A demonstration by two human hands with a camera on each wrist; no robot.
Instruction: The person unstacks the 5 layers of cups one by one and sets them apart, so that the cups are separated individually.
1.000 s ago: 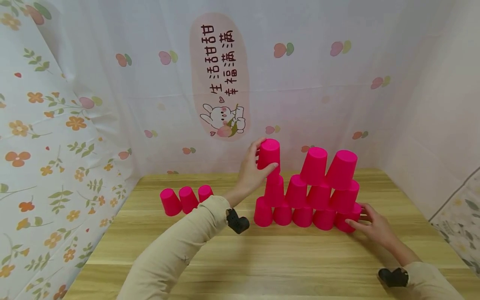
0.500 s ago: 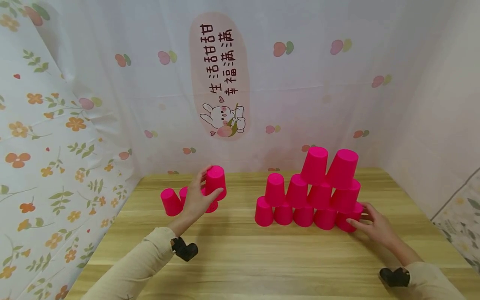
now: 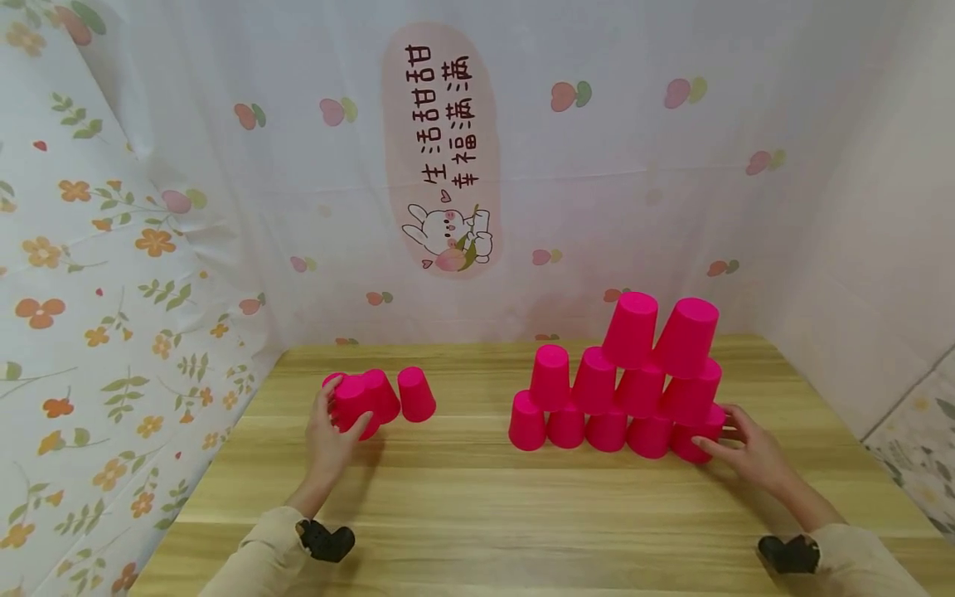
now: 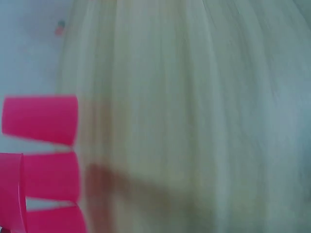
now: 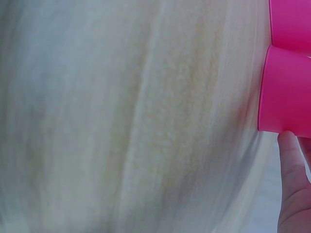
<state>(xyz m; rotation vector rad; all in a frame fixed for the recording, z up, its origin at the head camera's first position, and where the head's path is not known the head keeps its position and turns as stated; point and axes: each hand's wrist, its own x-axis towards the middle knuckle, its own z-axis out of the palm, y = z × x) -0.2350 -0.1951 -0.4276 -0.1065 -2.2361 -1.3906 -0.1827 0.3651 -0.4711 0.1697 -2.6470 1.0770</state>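
Eleven bright pink cups make up the stepped stack (image 3: 640, 390) right of centre in the head view: five along the bottom, four above them, two on top toward the right. Left of centre, three more cups (image 3: 418, 396) stand in a row on the wooden table (image 3: 477, 514), the leftmost mostly hidden behind the held cup (image 3: 349, 402). The left hand (image 3: 331, 444) grips that one between thumb and fingers, just in front of the row. In the left wrist view it shows at the lower left edge, nearer the camera than the others; it appears to be off the table, though whether it touches its neighbours cannot be judged. At the lower right of the stack, the right hand (image 3: 753, 452) rests against the end cup (image 3: 688, 433) of the bottom row, thumb and fingers fairly straight.

The step in hand seems to be placing a single cup by the row at left while the right hand braces the stack. The next move probably calls for setting the held cup down level, without knocking its neighbours, then letting go.

Every cup is upside down, base upward, so the insides are out of sight; whether anything lies under them cannot be told.
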